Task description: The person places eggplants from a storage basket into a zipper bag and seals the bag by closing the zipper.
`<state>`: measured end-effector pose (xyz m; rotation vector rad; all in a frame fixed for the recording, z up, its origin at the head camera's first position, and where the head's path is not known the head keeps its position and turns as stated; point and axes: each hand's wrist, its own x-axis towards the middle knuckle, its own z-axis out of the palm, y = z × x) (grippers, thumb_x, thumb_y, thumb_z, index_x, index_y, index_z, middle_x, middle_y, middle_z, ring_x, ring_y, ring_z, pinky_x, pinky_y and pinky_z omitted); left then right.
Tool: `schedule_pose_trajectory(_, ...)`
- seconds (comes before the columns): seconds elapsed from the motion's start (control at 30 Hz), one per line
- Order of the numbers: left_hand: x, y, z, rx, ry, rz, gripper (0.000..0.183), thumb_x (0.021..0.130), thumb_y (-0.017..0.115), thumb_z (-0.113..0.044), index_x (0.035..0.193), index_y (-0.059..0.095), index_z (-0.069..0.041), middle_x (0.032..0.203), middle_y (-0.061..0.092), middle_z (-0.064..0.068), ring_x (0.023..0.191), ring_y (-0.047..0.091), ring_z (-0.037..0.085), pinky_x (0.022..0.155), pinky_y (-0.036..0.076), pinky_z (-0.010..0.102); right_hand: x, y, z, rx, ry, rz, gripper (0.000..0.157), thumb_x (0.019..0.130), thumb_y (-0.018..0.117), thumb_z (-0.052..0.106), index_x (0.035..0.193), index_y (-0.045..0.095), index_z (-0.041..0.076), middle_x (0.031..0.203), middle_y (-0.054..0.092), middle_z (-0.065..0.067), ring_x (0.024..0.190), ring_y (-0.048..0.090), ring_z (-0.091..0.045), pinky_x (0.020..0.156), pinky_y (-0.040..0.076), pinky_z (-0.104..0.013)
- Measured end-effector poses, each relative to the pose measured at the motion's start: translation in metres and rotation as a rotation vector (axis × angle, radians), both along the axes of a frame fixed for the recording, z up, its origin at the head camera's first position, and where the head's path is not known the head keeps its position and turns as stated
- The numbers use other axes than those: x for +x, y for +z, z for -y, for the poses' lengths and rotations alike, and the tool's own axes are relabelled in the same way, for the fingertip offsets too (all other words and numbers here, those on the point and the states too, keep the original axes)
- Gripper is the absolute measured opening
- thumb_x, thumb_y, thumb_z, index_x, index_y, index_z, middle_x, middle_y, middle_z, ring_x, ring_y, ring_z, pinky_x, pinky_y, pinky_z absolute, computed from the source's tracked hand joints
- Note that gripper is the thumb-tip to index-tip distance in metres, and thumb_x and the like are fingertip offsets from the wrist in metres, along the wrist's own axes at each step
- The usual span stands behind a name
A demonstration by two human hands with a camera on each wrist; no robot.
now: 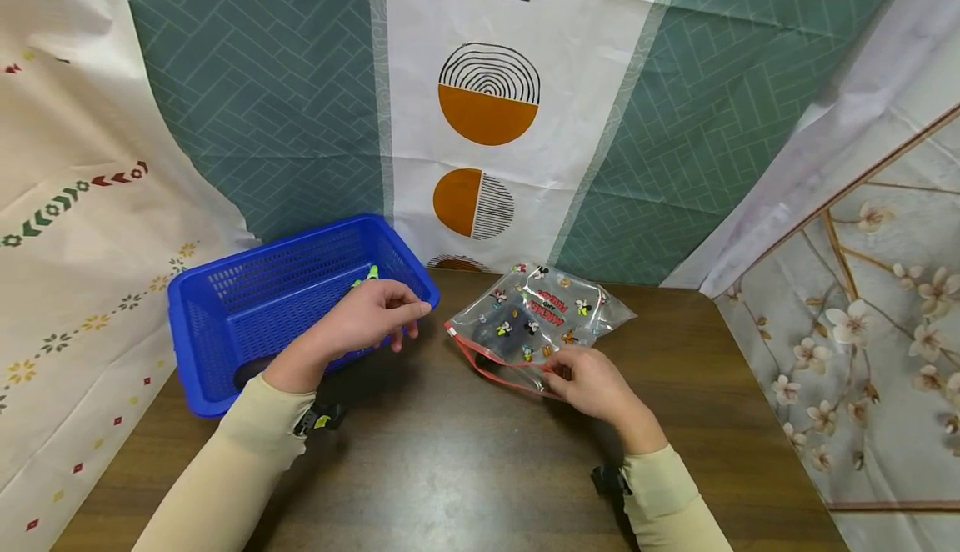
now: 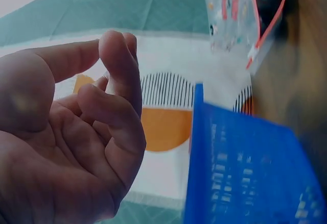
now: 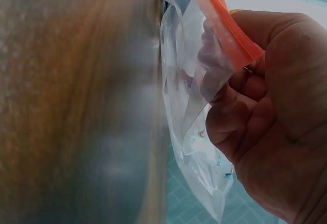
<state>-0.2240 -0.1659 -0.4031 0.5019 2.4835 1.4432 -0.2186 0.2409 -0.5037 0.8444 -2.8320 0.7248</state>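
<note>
A clear zip bag (image 1: 551, 310) with cartoon prints and a red zip edge lies on the table, its mouth parted towards me. Something dark and rounded (image 2: 268, 2) shows inside the bag; its kind is unclear. My right hand (image 1: 592, 381) pinches the bag's red edge (image 3: 232, 38) at the right corner between thumb and fingers. My left hand (image 1: 367, 318) hovers over the right rim of a blue plastic basket (image 1: 180, 343). Its fingers are loosely bent with nothing between them, as the left wrist view also shows.
Inside the basket are a bright green item (image 1: 372, 272), partly behind the left hand, and a dark item (image 1: 251, 368) by the left wrist. A patterned curtain (image 1: 300, 77) hangs behind the wooden table (image 1: 465, 485); floral cloth (image 1: 862, 327) hangs at the right.
</note>
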Motion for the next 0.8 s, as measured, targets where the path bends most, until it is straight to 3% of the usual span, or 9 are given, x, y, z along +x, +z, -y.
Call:
schedule_pose_trajectory(0.13, -0.006, 0.006, 0.012, -0.041, 0.04, -0.005, 0.034, 0.111, 0.071, -0.041, 0.099, 0.078, -0.009, 0.093, 0.077, 0.018, 0.069, 0.072, 0.031, 0.052, 0.05, 0.031, 0.0, -0.001, 0.0, 0.008, 0.001, -0.002, 0.011, 0.095, 0.085, 0.013, 0.091, 0.08, 0.021, 0.077, 0.062, 0.019, 0.072, 0.056, -0.003, 0.068, 0.052, -0.033)
schedule_pose_trajectory(0.37, -0.018, 0.016, 0.034, -0.079, 0.107, -0.024, 0.035, 0.112, 0.07, -0.041, 0.103, 0.078, -0.008, 0.09, 0.077, 0.01, 0.074, 0.074, 0.035, 0.053, 0.051, 0.032, -0.002, -0.002, -0.001, 0.016, 0.012, -0.019, 0.012, 0.097, 0.084, 0.014, 0.09, 0.08, 0.023, 0.077, 0.064, 0.02, 0.072, 0.058, -0.004, 0.07, 0.053, -0.035)
schedule_pose_trajectory(0.67, -0.033, 0.018, 0.061, -0.148, 0.166, -0.007, 0.037, 0.114, 0.067, -0.038, 0.109, 0.079, -0.004, 0.097, 0.078, 0.015, 0.079, 0.075, 0.035, 0.059, 0.056, 0.038, 0.002, -0.006, -0.006, -0.034, 0.012, -0.016, 0.01, 0.098, 0.086, 0.017, 0.091, 0.082, 0.023, 0.08, 0.067, 0.02, 0.073, 0.057, -0.002, 0.068, 0.053, -0.034)
schedule_pose_trajectory(0.8, -0.04, 0.018, 0.074, -0.21, 0.165, 0.03, 0.039, 0.114, 0.066, -0.038, 0.116, 0.078, 0.0, 0.104, 0.078, 0.018, 0.081, 0.075, 0.028, 0.066, 0.059, 0.042, 0.002, -0.007, -0.004, -0.068, 0.018, -0.024, 0.009, 0.098, 0.086, 0.016, 0.093, 0.084, 0.023, 0.085, 0.071, 0.018, 0.077, 0.062, -0.002, 0.071, 0.056, -0.035)
